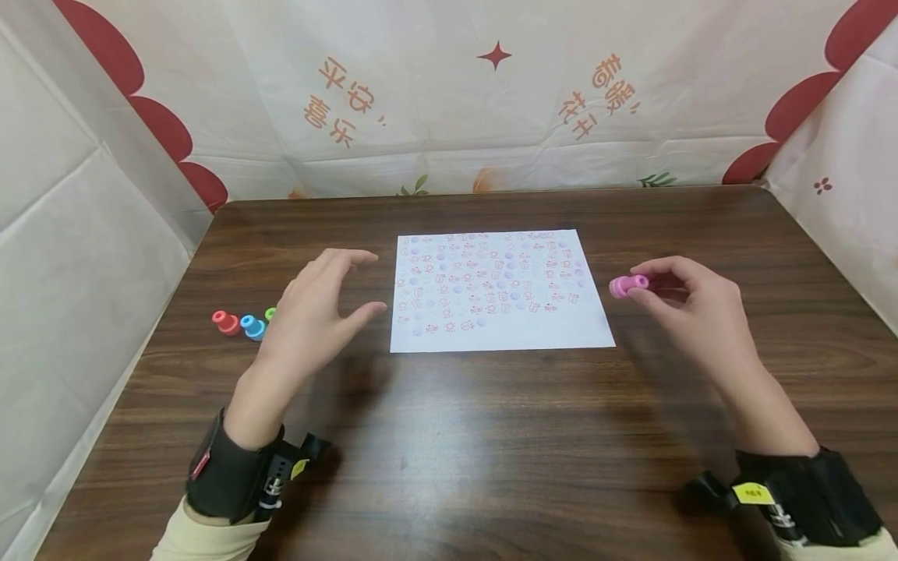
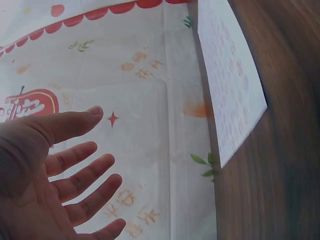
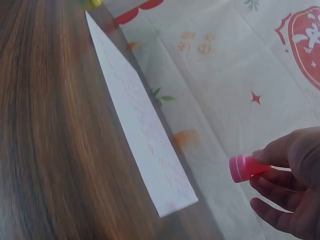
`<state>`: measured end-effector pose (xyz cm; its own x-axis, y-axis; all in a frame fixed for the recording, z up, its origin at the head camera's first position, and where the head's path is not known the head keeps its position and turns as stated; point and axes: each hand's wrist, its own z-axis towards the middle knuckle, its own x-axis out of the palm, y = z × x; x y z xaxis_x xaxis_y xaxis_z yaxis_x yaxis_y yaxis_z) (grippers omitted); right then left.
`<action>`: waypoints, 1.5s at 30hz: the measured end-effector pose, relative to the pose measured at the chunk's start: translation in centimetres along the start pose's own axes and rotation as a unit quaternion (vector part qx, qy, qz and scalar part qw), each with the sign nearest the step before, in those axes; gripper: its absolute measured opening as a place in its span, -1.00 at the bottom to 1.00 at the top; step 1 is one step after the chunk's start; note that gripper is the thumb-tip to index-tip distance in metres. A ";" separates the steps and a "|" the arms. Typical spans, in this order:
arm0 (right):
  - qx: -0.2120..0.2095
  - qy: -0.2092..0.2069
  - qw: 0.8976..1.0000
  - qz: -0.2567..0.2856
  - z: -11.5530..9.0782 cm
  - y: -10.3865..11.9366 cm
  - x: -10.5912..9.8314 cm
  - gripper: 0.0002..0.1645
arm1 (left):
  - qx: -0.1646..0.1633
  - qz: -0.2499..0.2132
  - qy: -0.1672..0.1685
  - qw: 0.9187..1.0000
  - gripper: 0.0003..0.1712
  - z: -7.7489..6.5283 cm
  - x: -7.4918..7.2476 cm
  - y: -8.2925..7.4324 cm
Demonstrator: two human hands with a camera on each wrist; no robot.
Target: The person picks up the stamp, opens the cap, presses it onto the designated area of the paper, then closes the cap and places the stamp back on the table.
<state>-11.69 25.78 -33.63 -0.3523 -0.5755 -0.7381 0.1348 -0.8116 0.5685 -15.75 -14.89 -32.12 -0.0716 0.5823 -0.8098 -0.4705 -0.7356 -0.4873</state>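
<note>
A white sheet of paper [image 1: 502,291] lies on the table, covered in rows of small red and purple stamped prints; its lower right part is plain. Off the sheet's right edge, my right hand [image 1: 694,312] pinches a pink stamp [image 1: 627,286] between thumb and fingers. The same pink stamp [image 3: 245,167] shows in the right wrist view, held by its narrow end. To the left of the paper, my left hand [image 1: 309,319] hovers with thumb and fingers spread and nothing between them. In the left wrist view its fingers [image 2: 87,177] are extended.
Left of my left hand stand a red stamp [image 1: 226,322] and a blue stamp [image 1: 252,327]. A green stamp [image 1: 270,313] is partly hidden behind that hand. The brown wooden table [image 1: 449,452] meets a white printed cloth [image 1: 449,93] at its back and sides.
</note>
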 end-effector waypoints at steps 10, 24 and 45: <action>-0.017 -0.003 1.000 0.024 0.4 2.2 1.6 -0.65 | 0.024 -0.045 0.007 0.999 -0.36 0.4 1.1 -1.4; -0.011 0.012 0.996 0.086 0.1 4.1 3.7 -0.66 | 0.029 -0.101 0.017 0.994 -0.43 0.5 3.2 -2.1; -0.018 0.115 0.967 0.226 -0.7 5.1 6.1 -0.72 | 0.025 -0.266 0.057 0.962 -0.61 0.2 7.9 -3.3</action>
<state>-12.52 18.04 -35.43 -0.0342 -0.8760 -0.4811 0.2602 -0.4725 0.8420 -14.97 -7.79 -36.81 0.2863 0.8280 -0.4821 -0.4563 -0.3246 -0.8285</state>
